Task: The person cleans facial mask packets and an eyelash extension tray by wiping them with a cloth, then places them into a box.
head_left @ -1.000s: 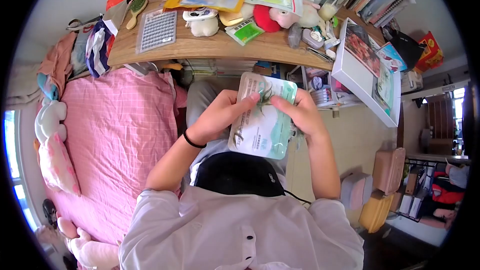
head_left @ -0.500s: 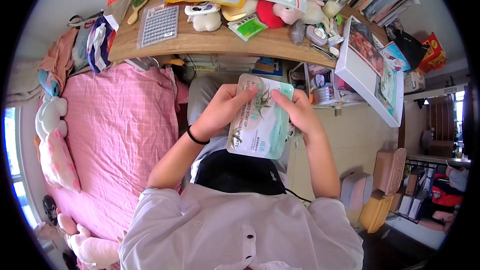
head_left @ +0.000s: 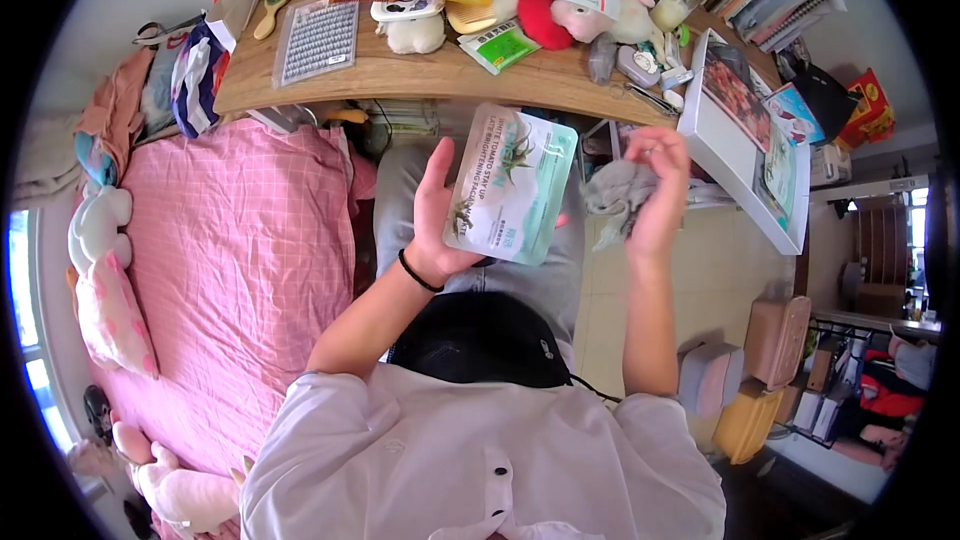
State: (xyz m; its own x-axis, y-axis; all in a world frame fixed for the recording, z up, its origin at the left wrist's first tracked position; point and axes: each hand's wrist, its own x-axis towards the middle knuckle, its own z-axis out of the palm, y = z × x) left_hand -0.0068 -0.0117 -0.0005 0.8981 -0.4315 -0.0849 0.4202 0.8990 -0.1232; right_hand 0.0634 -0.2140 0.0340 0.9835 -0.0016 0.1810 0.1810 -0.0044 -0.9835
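Note:
My left hand [head_left: 436,225] holds a facial mask packet [head_left: 515,185], white and mint green with printed lettering and plant pictures. The thumb lies along its left edge, and the other fingers pass behind it, a fingertip showing at the right side. To the right, apart from the packet, my right hand [head_left: 660,195] is raised with its fingers curled. A crumpled grey cloth [head_left: 620,192] hangs at its palm, gripped by that hand; part of the grip is hidden.
Ahead is a wooden desk [head_left: 420,88] crowded with packets, a hairbrush [head_left: 272,12], a lash tray [head_left: 316,43] and plush toys. An open white box [head_left: 745,155] juts past its right end. A bed with pink sheets [head_left: 240,270] lies left. A black bag [head_left: 480,340] rests on my lap.
My right hand has let go of the packet and moved up and right, bringing the grey cloth into fuller view. The packet has risen slightly, now in my left hand alone.

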